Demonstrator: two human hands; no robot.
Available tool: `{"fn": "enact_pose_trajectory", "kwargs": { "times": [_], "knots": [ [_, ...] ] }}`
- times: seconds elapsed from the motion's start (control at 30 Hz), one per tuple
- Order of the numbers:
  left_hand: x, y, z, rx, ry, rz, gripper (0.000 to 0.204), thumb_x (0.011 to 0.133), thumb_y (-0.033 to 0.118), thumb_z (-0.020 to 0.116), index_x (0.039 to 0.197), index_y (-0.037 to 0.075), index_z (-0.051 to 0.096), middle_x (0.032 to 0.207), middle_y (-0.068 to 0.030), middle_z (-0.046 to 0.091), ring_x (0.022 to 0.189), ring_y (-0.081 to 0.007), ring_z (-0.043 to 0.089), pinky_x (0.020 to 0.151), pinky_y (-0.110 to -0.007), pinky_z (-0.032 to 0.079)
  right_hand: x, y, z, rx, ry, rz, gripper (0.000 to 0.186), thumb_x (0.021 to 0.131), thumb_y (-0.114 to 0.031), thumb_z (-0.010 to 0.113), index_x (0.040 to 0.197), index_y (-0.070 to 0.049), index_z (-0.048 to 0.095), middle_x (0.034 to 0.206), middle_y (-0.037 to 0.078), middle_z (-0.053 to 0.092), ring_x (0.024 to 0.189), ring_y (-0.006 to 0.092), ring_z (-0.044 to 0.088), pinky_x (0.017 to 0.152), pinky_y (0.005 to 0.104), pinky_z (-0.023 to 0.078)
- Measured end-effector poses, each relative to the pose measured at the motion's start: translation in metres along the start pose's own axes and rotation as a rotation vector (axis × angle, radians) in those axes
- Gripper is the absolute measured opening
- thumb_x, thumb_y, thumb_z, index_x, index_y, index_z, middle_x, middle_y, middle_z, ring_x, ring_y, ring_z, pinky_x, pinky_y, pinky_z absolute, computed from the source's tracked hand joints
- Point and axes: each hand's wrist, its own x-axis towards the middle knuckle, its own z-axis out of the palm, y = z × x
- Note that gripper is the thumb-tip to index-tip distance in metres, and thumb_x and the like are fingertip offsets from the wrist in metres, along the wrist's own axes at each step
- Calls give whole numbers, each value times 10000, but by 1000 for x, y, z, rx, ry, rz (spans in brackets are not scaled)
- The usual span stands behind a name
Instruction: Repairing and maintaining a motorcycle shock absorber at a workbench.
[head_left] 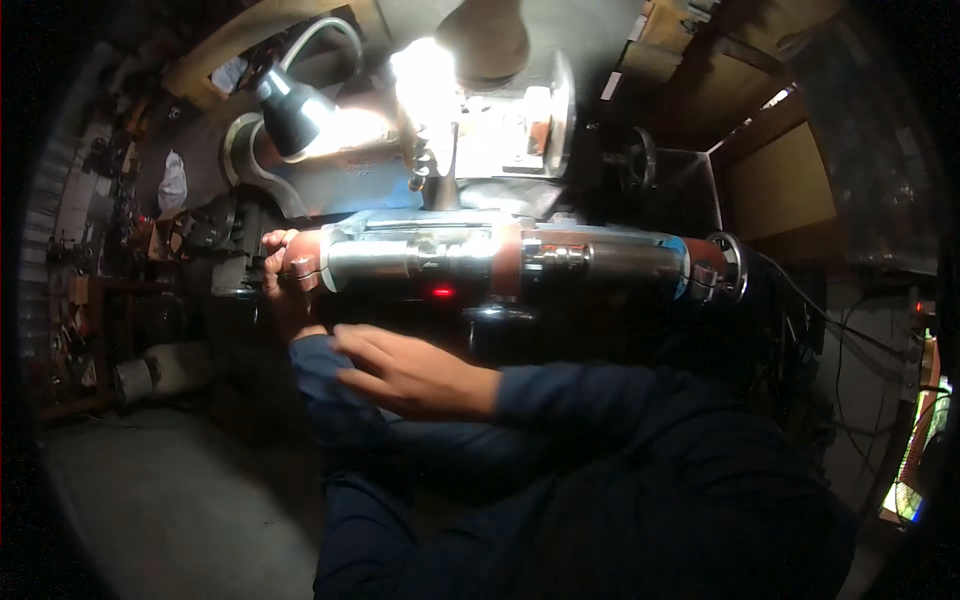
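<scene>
A long grinding-machine-like bench unit spans the middle, with bright metal cylinders and red-brown end brackets. At its left end my left hand is curled beside the red-brown bracket; what its fingers close on is hidden. My right hand lies across my left sleeve near the wrist, fingers stretched out and slightly apart, holding nothing. A metal cylinder is the part nearest my left hand along the unit. Behind it, lamp glare washes out a round metal wheel-shaped part.
A black lamp on a bent neck stands behind the unit. A chrome ring-shaped wheel sits at the right end. A dark handwheel is farther back right. Cables hang at right; cluttered shelves line the left.
</scene>
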Motion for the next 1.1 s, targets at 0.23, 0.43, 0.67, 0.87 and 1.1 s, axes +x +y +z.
{"fn": "enact_pose_trajectory", "kwargs": {
  "times": [0.23,0.43,0.67,0.87,1.1],
  "knots": [
    [9,7,14,261,538,190,210,784,-10,535,959,83,467,920,-14,470,902,-124,487,873,-245,422,-158,-18,-170,-161,184,216,296,810,-146,693,1065,-36,590,1025,138,627,936,285,626,804,414,527],
    [17,-5,38,1398,1058,728,134,868,95,574,970,15,540,973,-109,622,882,-174,593,808,-263,474,-207,-2,-256,-883,533,775,397,951,-201,467,1293,0,456,1162,223,571,1024,333,598,874,402,481],
    [55,-132,161,2029,308,457,277,723,-19,497,991,7,561,942,-151,628,911,-280,610,861,-369,470,-225,16,-256,-550,511,956,407,1003,-242,383,1321,8,431,1150,251,596,1031,365,622,806,400,527],
    [61,-168,178,2333,-3,15,515,658,17,625,1167,52,559,1087,-136,622,1057,-307,563,947,-412,381,-218,16,-265,-457,465,969,378,983,-169,408,1311,19,431,1170,261,581,1000,364,634,768,387,547],
    [78,-168,170,2417,-49,-92,316,635,4,634,945,66,626,882,-133,649,880,-343,591,833,-405,430,-245,16,-239,-388,632,804,444,999,-213,365,1371,28,352,1189,288,562,1043,401,609,833,400,514]
  ]
}}
